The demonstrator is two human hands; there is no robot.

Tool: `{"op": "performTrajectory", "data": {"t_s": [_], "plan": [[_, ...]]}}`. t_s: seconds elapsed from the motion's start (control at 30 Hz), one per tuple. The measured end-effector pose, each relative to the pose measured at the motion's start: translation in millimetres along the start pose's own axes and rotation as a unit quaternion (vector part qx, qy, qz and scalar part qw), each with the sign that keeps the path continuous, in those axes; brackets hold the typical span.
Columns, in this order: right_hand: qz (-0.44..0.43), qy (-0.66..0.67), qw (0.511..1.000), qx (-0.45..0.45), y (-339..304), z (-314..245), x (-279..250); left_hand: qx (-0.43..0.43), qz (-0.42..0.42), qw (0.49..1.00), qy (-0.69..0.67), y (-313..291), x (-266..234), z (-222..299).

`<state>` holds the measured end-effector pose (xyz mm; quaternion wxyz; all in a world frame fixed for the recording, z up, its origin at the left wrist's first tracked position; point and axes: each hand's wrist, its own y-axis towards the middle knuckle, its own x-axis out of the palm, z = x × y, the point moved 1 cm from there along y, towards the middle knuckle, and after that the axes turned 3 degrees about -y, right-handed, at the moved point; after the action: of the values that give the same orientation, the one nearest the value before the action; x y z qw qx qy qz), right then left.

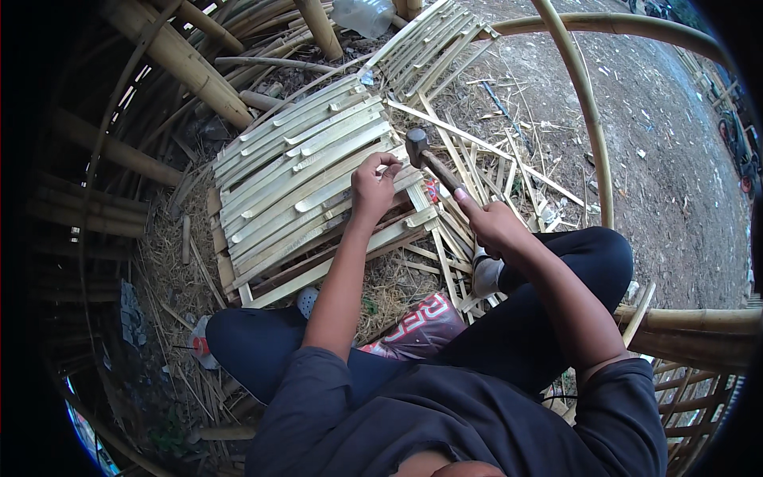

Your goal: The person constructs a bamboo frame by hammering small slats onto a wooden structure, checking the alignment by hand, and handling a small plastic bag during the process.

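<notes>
In front of me lies a slatted bamboo panel (306, 171), its pale split strips set side by side across a frame. At the panel's right end my left hand (375, 184) is closed, thumb and fingers drawn together over the strip ends. Whatever it may pinch is too small to make out. My right hand (494, 224) is wrapped around the wooden handle of a hammer (445, 173). The dark hammer head is raised just right of my left fingers, apart from them.
A second slatted panel (429, 52) lies beyond the first. Loose bamboo strips (477, 171) are strewn to the right. A curved bamboo pole (584, 111) arches on the right, and thick poles (179, 63) stand at left. A printed bag (417, 327) lies between my legs.
</notes>
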<state>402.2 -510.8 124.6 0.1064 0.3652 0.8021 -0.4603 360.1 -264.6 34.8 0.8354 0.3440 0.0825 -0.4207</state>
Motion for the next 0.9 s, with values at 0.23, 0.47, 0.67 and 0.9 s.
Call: {"op": "performTrajectory", "data": {"t_s": [0.23, 0.47, 0.67, 0.9], "plan": [[0.004, -0.008, 1.0, 0.008, -1.0, -1.2, -0.3, -0.101, -0.042, 0.99, -0.084, -4.7, -2.9, -3.4], [-0.006, -0.002, 1.0, -0.006, 0.0, 1.4, -0.5, -0.098, -0.078, 0.992, 0.004, -4.6, -2.9, 6.9], [-0.005, -0.006, 1.0, -0.009, -7.1, -4.5, -1.4, -0.023, -0.061, 0.998, 0.024, -4.5, -5.6, -11.4], [-0.005, -0.013, 1.0, -0.009, -5.2, -2.1, -1.1, -0.026, -0.082, 0.995, 0.049, -6.4, -3.4, -11.4]]}}
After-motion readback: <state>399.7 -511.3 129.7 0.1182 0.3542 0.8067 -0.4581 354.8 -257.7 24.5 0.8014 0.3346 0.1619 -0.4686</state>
